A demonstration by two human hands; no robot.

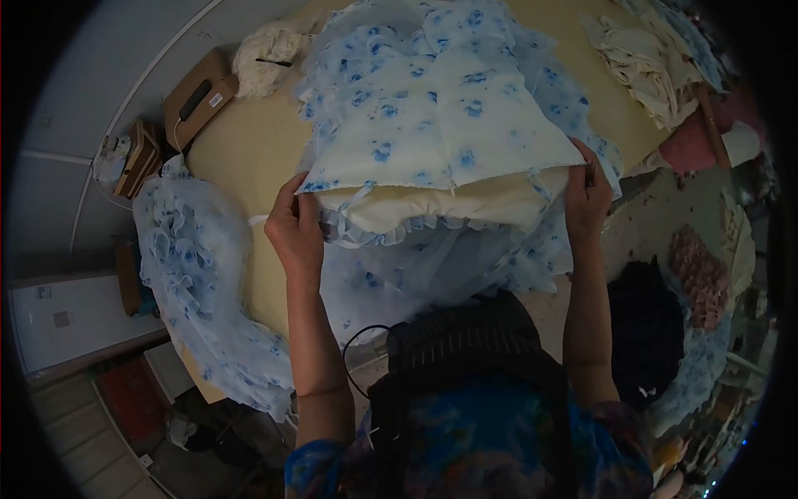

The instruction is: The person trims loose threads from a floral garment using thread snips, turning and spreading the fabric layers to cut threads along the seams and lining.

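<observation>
A white dress with blue flowers (424, 125) lies spread over the table in front of me, with sheer ruffled layers around it. My left hand (295, 223) pinches the left corner of its flat upper layer. At the opposite corner, my right hand (587, 190) grips the same edge, fingers closed on the fabric. The edge stretches between both hands, slightly lifted. Beneath it show a cream lining and a gathered ruffle trim (416, 228). Sheer floral fabric hangs over the table's near side toward my body.
Another blue-flowered ruffled garment (191, 258) drapes over the table's left edge. A cardboard box (198, 98) and a cream fabric bundle (270, 60) sit at the back left. Cream cloth (640, 66) lies back right. Dark cloth (647, 333) and pink ruffled fabric (698, 274) are low on the right.
</observation>
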